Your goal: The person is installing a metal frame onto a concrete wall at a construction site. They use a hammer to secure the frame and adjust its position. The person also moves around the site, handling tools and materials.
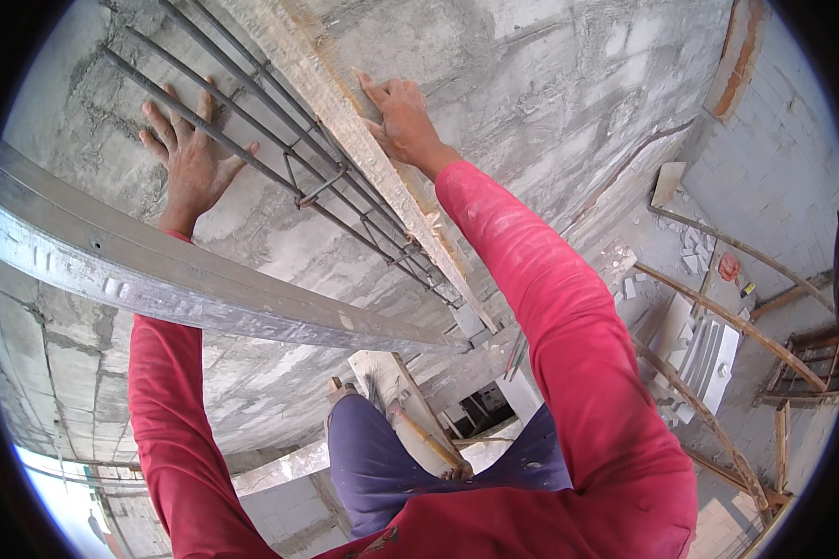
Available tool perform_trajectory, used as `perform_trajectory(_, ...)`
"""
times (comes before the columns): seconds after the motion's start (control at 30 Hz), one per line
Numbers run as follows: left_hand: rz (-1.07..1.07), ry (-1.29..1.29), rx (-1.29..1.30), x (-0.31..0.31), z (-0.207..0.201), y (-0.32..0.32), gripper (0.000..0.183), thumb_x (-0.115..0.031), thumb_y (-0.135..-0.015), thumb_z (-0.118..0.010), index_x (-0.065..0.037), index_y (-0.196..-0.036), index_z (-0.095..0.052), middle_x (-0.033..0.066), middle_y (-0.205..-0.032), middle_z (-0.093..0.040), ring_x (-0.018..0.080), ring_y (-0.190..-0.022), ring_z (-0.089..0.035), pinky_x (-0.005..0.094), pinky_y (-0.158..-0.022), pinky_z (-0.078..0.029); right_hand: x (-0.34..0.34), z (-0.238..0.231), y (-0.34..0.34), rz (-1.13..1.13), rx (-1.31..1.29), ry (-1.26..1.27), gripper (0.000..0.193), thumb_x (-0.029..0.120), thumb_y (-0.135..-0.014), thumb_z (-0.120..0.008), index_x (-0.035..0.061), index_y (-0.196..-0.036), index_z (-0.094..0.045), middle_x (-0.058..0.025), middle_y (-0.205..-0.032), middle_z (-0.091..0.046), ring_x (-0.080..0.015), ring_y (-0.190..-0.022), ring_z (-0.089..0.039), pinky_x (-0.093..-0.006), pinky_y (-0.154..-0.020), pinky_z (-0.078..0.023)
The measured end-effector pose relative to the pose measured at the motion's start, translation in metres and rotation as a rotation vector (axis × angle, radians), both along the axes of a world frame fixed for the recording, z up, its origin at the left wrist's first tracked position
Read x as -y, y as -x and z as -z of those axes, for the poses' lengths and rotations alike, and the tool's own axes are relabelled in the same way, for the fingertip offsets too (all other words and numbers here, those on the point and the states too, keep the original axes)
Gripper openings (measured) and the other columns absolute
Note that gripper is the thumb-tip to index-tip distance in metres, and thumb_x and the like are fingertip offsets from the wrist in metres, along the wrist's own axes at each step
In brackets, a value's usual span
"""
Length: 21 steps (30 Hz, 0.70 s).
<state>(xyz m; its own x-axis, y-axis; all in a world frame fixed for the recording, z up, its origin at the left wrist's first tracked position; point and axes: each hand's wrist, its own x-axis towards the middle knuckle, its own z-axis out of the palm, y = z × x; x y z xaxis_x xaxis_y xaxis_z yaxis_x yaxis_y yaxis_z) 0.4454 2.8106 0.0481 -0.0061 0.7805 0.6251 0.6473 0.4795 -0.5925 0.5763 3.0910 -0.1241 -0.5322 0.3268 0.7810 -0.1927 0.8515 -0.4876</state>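
A bare grey block wall (541,84) fills the space ahead. My left hand (186,158) is spread flat against it, fingers apart, beside a cage of steel rebar (317,154); a bar runs close to the thumb. To the right of the cage a long, mortar-crusted wooden board (345,116) runs along the bars. My right hand (403,121) is at the board's right edge, thumb against it and index finger stretched along it; the other fingers are curled and partly hidden. A long silvery metal profile (205,289) crosses in front of my left forearm.
Below, by my legs, lies a mortar-stained plank (405,401). Wooden poles (708,307) slant across the right side. Farther down are white perforated panels (704,359), broken block rubble (694,247) and a red item (729,267). A dark opening (480,410) shows below.
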Motion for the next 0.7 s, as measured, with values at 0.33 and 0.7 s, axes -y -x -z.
perform_trajectory(0.33, -0.474, 0.293, 0.253, 0.025, -0.003, 0.024, 0.056, -0.032, -0.088, -0.069, -0.007, -0.138, -0.062, 0.0203, -0.144, -0.058, 0.0448, -0.138, -0.047, 0.0552, -0.121, -0.027, 0.001, -0.002, -0.008, -0.041, 0.018, 0.032, 0.075, 0.049, -0.100, -0.063, 0.0277, -0.165, -0.032, -0.0142, -0.113, -0.055, -0.0311, -0.108, -0.046, -0.0443, -0.101, -0.038)
perform_trajectory(0.7, -0.392, 0.290, 0.217, 0.030, 0.000, 0.039, 0.074, -0.063, -0.088, -0.064, -0.010, -0.139, -0.060, 0.0263, -0.156, -0.039, 0.0577, -0.151, -0.009, 0.0760, -0.115, 0.014, 0.002, -0.001, -0.008, -0.031, -0.004, 0.011, 0.072, 0.054, -0.101, -0.059, 0.0247, -0.163, -0.038, -0.0165, -0.114, -0.059, -0.0336, -0.110, -0.049, -0.0463, -0.103, -0.039)
